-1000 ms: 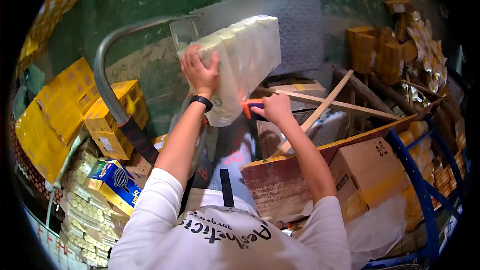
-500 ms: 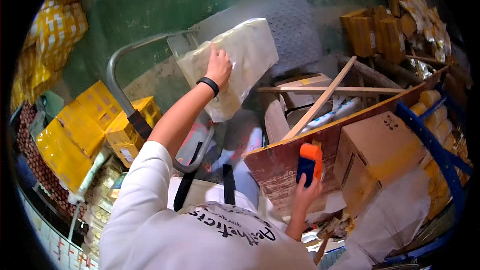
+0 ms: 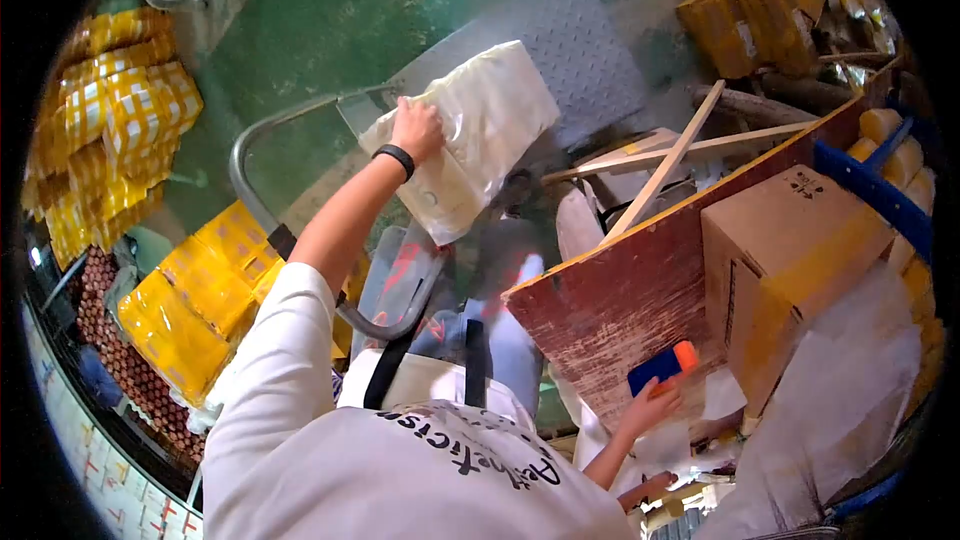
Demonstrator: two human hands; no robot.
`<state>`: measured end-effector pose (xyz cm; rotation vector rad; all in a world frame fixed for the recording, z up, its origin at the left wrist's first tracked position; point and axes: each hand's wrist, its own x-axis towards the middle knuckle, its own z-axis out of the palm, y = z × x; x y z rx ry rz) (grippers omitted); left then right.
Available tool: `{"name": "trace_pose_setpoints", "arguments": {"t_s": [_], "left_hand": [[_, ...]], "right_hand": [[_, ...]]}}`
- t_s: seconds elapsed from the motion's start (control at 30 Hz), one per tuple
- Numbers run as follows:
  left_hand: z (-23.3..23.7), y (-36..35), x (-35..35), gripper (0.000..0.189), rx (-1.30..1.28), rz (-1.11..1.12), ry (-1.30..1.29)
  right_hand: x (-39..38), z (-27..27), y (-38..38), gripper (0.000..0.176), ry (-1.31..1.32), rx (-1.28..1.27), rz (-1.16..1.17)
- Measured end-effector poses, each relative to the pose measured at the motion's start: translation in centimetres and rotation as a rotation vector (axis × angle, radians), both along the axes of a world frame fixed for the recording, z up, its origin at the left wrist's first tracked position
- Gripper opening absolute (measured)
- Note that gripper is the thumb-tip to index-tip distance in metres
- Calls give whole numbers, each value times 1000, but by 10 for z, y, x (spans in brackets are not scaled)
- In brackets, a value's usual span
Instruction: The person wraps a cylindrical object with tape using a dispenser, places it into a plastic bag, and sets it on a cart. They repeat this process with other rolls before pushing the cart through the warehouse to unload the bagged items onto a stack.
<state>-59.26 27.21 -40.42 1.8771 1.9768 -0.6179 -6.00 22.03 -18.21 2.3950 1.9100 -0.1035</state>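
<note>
Stands over a green floor crowded with stock. Farther ahead, a grey checker-plate platform flat on that floor. To the right, a worn red wooden board on edge and tilted, with a brown cardboard box just behind it. To the left, stacks of yellow wrapped packs, near the grey tubular trolley handle that curves up from below. Above the board's top edge, pale wooden slats crossing one another. Holds up, in the middle of the view, a plastic-wrapped pale pack, tilted, over the near edge of the platform and beside the top of the trolley handle; cannot tell whether touching that handle. Clamps the left grip on the pack's upper left edge, fingers curled over the wrap. Low at the right, well apart from the pack, the right grip closed around the lower part of a blue tool with an orange end, just in front of the foot of the red board, orange end pointing up and to the right. Smallest, a black wristband on the left wrist, just below the pack's edge.
</note>
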Motion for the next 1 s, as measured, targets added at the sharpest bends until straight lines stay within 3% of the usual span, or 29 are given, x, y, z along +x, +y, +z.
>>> {"name": "trace_pose_setpoints", "arguments": {"t_s": [0.07,0.2,0.27,0.33,0.37,0.43,0.5,0.53,0.57,0.63,0.7,0.77,0.83,1.0], "left_hand": [[-9,-2,7,23,-62,-23,17],[-8,0,16,25,-132,-7,-7],[-11,-2,14,25,-144,12,-30],[-20,-5,4,26,-211,80,-40],[-23,-6,-3,27,-247,113,-45],[6,-4,-20,35,-166,148,-46],[7,-15,-46,39,-35,393,-14],[-18,-30,-72,39,-36,491,-181],[-12,-28,-74,37,-122,815,-378],[-25,-53,-62,34,158,967,-503],[-9,-54,-44,29,353,995,-436],[-1,-49,-40,26,352,1099,-350],[-8,-59,-46,24,396,1137,-429],[1,-75,-59,22,436,1138,-534]], "right_hand": [[-25,1,18,27,71,115,132],[-128,-3,38,18,473,88,326],[-181,-13,39,19,817,-68,360],[-227,-27,36,16,926,-174,406],[-251,-36,37,16,1077,-414,253],[-295,-76,37,17,1223,-537,312],[-333,-134,37,21,1213,-559,384],[-353,-156,45,24,1139,-565,418],[-372,-185,49,28,1104,-576,426],[-399,-226,57,33,994,-608,481],[-421,-247,67,36,844,-639,572],[-432,-271,70,41,977,-744,608],[-434,-288,64,44,1015,-847,616],[-450,-255,92,43,977,-1114,615]]}}
